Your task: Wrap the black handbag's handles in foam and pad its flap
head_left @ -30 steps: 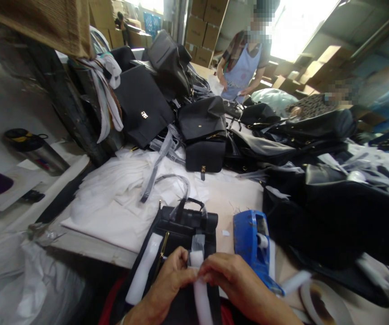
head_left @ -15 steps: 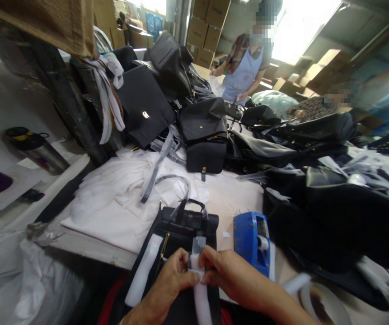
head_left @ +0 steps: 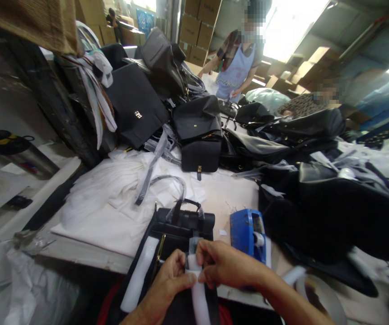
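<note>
A black backpack (head_left: 174, 230) lies in front of me at the table's near edge, its handle pointing away. White foam wrap (head_left: 199, 300) covers its right strap, and both my hands pinch the wrap near its upper end. My left hand (head_left: 169, 277) is closed on the left side of the foam, thumb pointing right. From the right, my right hand (head_left: 223, 264) grips the same piece with bent fingers. A second foam-wrapped strap (head_left: 140, 275) runs along the backpack's left side, beside a gold zipper (head_left: 161, 250).
A blue tape dispenser (head_left: 246, 230) stands right of the backpack. White sheets (head_left: 102, 203) are stacked at left. Black bags (head_left: 197, 122) pile up behind, more (head_left: 333, 203) at right. A co-worker in a blue apron (head_left: 235, 67) stands across the table. A tape roll (head_left: 319, 293) lies near right.
The whole view has shifted slightly, so things appear a little further left. My hands stay on the foam wrap, with the right hand's fingers slightly higher over it.
</note>
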{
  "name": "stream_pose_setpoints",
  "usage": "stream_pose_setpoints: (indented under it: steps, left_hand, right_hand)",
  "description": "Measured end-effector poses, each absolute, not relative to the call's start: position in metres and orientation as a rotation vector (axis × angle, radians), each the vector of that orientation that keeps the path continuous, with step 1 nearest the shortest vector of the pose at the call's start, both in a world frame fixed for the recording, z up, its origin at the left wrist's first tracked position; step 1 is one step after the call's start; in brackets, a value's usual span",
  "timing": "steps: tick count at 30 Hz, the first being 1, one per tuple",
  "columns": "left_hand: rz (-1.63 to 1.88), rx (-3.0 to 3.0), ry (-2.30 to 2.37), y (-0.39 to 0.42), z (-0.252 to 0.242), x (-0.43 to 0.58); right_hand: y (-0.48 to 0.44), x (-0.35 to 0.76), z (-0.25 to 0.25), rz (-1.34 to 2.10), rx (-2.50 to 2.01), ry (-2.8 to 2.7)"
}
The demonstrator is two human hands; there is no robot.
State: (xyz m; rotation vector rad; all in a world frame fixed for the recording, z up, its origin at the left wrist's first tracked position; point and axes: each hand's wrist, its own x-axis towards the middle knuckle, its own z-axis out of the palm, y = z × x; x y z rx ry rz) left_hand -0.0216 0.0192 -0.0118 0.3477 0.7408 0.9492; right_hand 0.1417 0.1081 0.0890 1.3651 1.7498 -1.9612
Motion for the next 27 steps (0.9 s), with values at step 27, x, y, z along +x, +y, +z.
stream_pose_setpoints:
  steps: [27]
  left_hand:
    - [0.904,0.311,0.792,0.019,-0.015,-0.018]
  right_hand:
    - [0.089,0.158,0.093,-1.523,1.268,2.424]
